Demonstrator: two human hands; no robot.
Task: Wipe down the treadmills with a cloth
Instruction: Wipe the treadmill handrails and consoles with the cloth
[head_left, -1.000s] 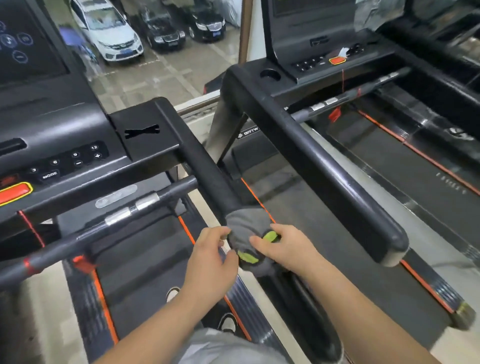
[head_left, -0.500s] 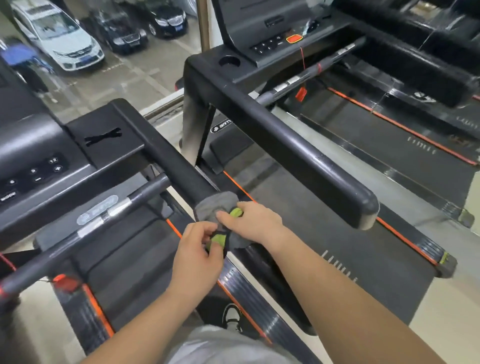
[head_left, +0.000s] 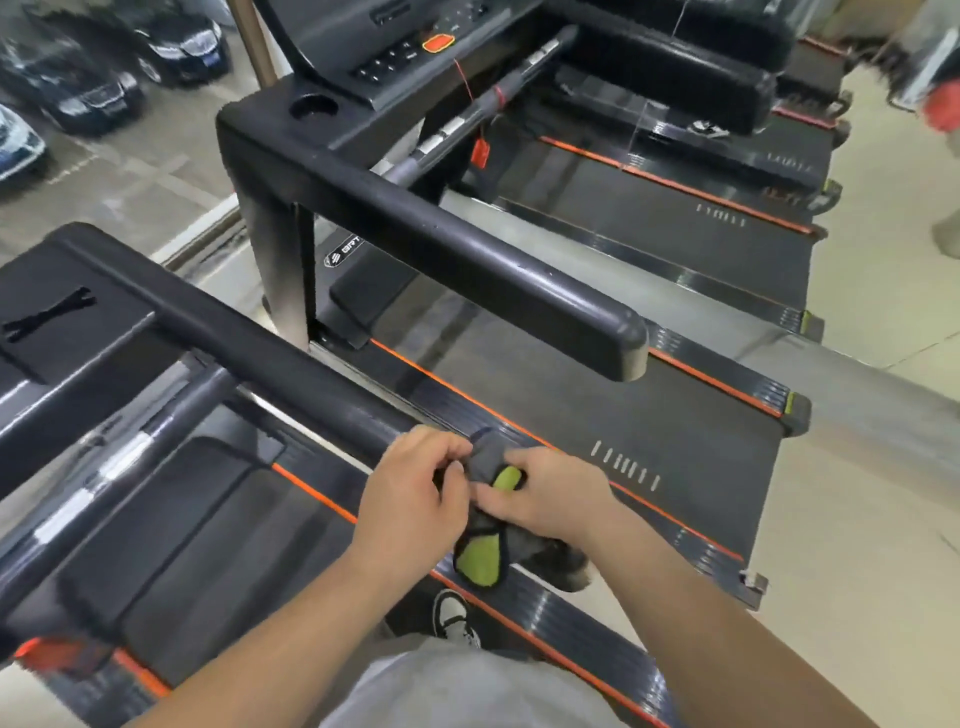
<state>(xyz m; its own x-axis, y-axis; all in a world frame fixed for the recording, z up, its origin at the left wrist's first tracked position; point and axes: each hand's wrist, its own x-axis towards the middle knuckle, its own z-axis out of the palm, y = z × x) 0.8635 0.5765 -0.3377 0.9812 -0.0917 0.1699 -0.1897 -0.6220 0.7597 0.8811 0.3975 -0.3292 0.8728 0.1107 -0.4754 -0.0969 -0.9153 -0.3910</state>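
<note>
A person's left hand (head_left: 410, 499) and right hand (head_left: 550, 499), all fingers curled, pinched a grey-and-green cloth (head_left: 480, 558) bunched at the end of the near treadmill's handrail (head_left: 291, 358), where 1 loose fold could slip free and drop onto the belt (head_left: 208, 525) below.

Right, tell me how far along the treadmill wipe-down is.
Done: unclear; no surface shows plainly as wiped. In hand: the left hand and right hand both grip the grey and green cloth at the near end of the nearest treadmill's handrail, so that rail is probably being finished. Left: the next treadmill's handrail and its console, with no hand on them, and the treadmills beyond.
</note>
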